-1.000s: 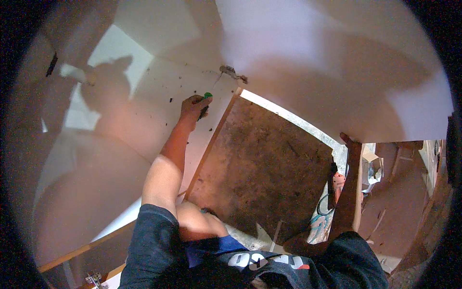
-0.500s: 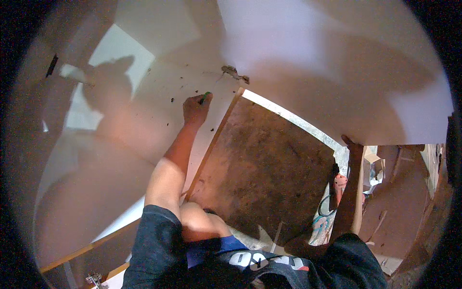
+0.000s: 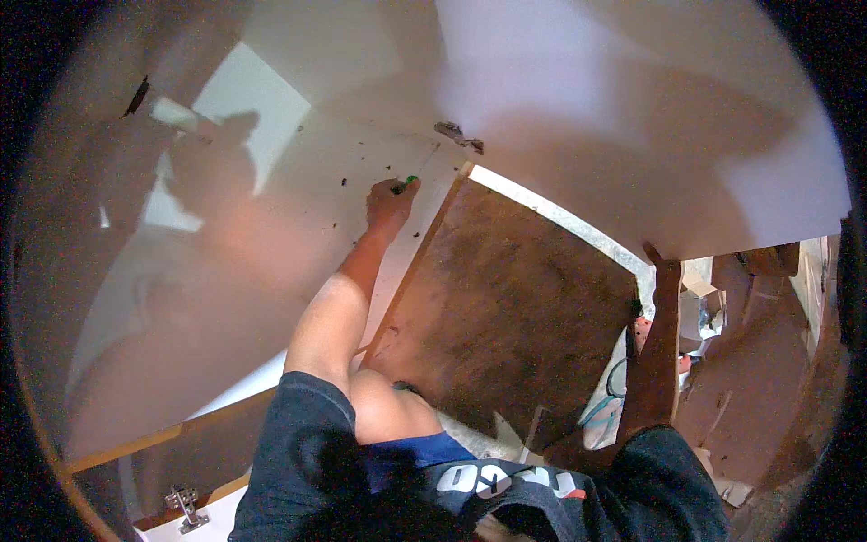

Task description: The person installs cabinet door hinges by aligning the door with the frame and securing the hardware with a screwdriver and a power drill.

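Green tool (image 3: 412, 180) has turned slightly in the left hand (image 3: 388, 204).

The pale panel (image 3: 302, 212) (partly shadowed) bears dark bits (image 3: 344, 182).

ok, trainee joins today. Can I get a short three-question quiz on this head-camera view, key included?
1. Multiple choice: what colour shows on the tool gripped in the left hand?
A) yellow
B) green
C) white

2. True or false: the open carton appears to the right of the right hand in the picture.

3. Fill in the blank: the metal hinge sits toward the lower ____ of the picture.

Key: 1. B; 2. True; 3. left.
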Motion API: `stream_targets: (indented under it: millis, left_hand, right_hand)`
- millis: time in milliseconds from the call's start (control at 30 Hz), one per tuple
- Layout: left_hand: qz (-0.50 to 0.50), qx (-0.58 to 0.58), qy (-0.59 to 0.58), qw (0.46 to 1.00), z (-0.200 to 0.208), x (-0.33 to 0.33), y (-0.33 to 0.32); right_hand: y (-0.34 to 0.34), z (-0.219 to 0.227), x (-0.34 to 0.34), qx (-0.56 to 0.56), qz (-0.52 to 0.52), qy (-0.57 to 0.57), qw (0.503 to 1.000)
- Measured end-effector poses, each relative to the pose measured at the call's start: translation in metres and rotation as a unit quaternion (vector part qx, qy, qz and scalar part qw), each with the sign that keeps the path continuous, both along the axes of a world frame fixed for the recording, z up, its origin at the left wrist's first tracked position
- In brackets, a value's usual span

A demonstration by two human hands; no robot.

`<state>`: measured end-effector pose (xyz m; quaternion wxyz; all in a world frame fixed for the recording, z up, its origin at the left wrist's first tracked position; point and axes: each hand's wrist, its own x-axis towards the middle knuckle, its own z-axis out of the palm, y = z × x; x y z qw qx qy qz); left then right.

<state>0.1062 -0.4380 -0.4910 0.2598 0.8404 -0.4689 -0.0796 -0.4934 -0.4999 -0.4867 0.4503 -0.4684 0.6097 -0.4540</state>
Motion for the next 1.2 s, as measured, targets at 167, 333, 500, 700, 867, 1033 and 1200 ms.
stream_targets:
  millis: [167, 333, 500, 700, 867, 1033, 1200]
  left_hand:
    - [-0.108, 0.019, 0.327, 0.939, 0.033, -0.044, -0.005]
    - [-0.072, 0.013, 0.367, 0.927, 0.050, -0.056, -0.003]
    - [-0.051, 0.036, 0.385, 0.921, 0.033, -0.059, -0.007]
    - [-0.052, 0.030, 0.403, 0.913, 0.022, -0.062, -0.007]
    - [-0.051, 0.021, 0.438, 0.897, 0.024, -0.074, -0.015]
    - [-0.064, 0.028, 0.423, 0.903, 0.011, -0.065, -0.014]
    - [-0.041, 0.025, 0.453, 0.890, 0.014, -0.068, -0.015]
  right_hand:
    - [0.042, -0.062, 0.003, -0.003, -0.167, -0.093, 0.982]
    - [0.051, -0.080, 0.200, -0.006, 0.017, -0.118, 0.993]
    - [-0.015, -0.022, 0.362, -0.087, 0.283, -0.143, 0.944]
    - [-0.047, -0.013, 0.413, 0.130, 0.177, -0.259, 0.941]
    - [-0.065, -0.019, 0.414, 0.109, 0.167, -0.276, 0.940]
    - [-0.061, -0.015, 0.420, 0.117, 0.157, -0.234, 0.952]
    - [-0.065, -0.021, 0.417, 0.105, 0.156, -0.237, 0.953]
